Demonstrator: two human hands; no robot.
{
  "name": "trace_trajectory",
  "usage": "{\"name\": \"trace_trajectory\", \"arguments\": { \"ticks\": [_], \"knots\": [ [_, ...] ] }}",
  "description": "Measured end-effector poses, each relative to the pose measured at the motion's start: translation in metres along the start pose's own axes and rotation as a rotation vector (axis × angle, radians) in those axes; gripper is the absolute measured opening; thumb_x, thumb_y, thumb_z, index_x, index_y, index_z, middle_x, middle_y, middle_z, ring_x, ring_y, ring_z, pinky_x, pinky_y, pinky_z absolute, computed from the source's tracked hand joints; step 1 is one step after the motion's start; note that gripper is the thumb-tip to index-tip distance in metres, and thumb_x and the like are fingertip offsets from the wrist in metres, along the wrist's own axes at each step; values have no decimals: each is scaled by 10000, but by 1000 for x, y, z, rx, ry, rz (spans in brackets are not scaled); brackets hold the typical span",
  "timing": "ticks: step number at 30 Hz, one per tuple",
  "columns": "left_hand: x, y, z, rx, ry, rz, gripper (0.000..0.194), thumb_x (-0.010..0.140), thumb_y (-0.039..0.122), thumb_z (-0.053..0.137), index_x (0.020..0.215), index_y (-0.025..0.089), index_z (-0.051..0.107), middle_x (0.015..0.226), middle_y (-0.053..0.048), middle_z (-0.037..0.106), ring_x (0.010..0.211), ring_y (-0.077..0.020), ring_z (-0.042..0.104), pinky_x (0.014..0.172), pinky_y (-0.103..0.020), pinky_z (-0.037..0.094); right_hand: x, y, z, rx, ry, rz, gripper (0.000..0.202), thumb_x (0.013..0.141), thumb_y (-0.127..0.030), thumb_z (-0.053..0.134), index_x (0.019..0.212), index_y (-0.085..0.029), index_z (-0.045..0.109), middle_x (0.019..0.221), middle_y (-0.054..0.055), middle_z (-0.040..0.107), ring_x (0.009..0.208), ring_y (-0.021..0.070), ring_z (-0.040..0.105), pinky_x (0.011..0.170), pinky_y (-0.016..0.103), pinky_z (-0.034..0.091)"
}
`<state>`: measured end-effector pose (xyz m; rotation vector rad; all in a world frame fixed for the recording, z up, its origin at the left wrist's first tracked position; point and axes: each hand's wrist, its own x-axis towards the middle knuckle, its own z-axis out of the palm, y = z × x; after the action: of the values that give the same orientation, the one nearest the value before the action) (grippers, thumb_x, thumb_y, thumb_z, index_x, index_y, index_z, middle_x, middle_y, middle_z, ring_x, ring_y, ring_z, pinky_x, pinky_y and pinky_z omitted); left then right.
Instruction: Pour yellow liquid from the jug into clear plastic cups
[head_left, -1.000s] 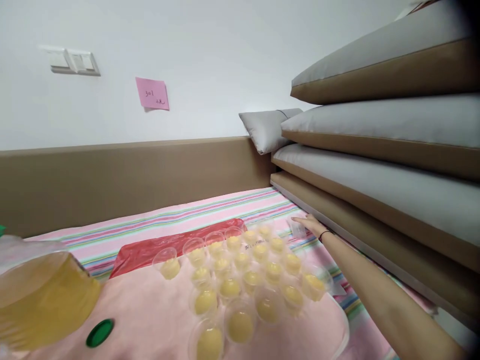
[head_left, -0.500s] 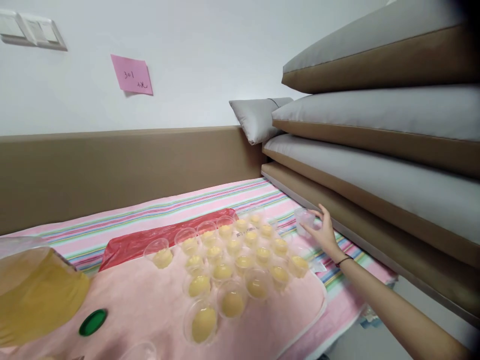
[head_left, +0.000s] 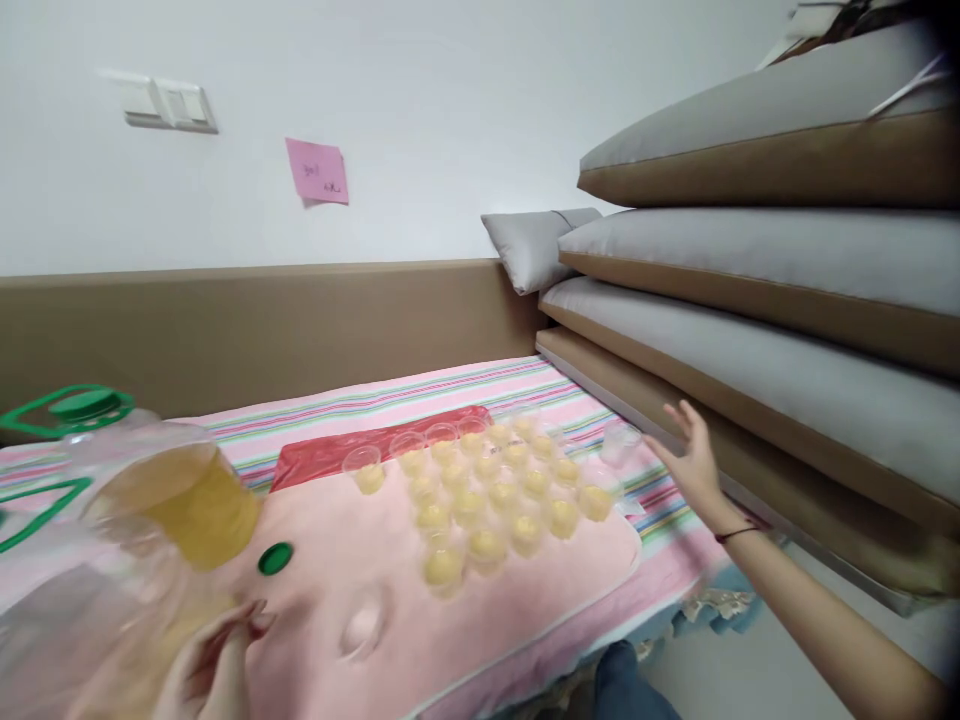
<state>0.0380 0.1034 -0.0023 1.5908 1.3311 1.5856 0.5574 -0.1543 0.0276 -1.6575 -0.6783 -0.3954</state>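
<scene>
Clear plastic, probably thin-walled, makes up the lone cup point(head_left: 621, 446) to the right of the filled cups point(head_left: 504, 494), just beside the right hand point(head_left: 694, 470). That hand is spread, thumb and fingers apart and not closed around anything; whether a fingertip brushes the cup, I cannot tell. The left hand point(head_left: 214, 665) is well to the near left of the filled cups, fingers bent toward the thumb; blur hides whether it grips anything.

The lone cup should weigh almost nothing, slide easily on cloth and buckle under a hard squeeze. Best to take it lightly just below the rim, where the wall is likely stiffest. The filled cups, with yellow liquid in them, would be heavier and apt to slop, so hold them level with gentle pressure.

Left of the filled cups lie a blurred clear cup point(head_left: 364, 622) and, farther over, a green cap point(head_left: 275, 558) on the pink mat point(head_left: 315, 515). Beyond the cap is a jug point(head_left: 202, 505) of yellow liquid, presumably heavy and shifting if lifted. Behind the filled cups runs a red plastic sheet point(head_left: 322, 455); to their right, past the lone cup, rise stacked grey-and-brown cushions point(head_left: 750, 240).
</scene>
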Motion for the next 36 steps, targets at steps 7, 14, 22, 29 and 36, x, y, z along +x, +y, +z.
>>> {"name": "trace_trajectory", "arguments": {
  "ticks": [7,14,22,29,36],
  "knots": [
    [-18,22,-24,45,12,305,170,806,323,539,794,202,658,769,-46,702,748,-206,671,730,-350,547,-46,-135,3,202,-135,-91,405,769,-478,717,1132,-303,672,925,113,757,816,284,710,816,515,544],
    [-24,23,-56,126,267,419,114,833,236,529,903,207,614,902,-74,667,965,-226,628,932,-427,483,-154,-239,78,419,-497,-285,127,675,-380,814,772,-325,755,715,26,749,606,221,680,530,355,536],
    [-14,19,-89,-88,433,16,238,875,331,531,1079,208,547,1097,-78,576,1036,-202,570,893,-371,485,-265,-318,188,720,-838,-91,174,879,-386,615,878,-250,725,755,31,755,679,197,709,619,339,605],
    [-5,-1,-96,-147,363,-302,355,901,418,470,1186,212,517,1275,-120,575,1227,-252,551,992,-403,473,-325,-321,273,770,-830,98,611,811,-460,685,1353,-285,466,1408,119,537,1270,288,542,1030,528,483],
    [3,3,-101,-261,361,-405,406,890,404,480,1246,223,553,1391,-108,549,1332,-275,478,1096,-459,402,-346,-318,322,874,-930,104,1132,573,-576,846,1487,-275,248,1522,148,386,1415,335,366,1132,554,364]
  ]
}}
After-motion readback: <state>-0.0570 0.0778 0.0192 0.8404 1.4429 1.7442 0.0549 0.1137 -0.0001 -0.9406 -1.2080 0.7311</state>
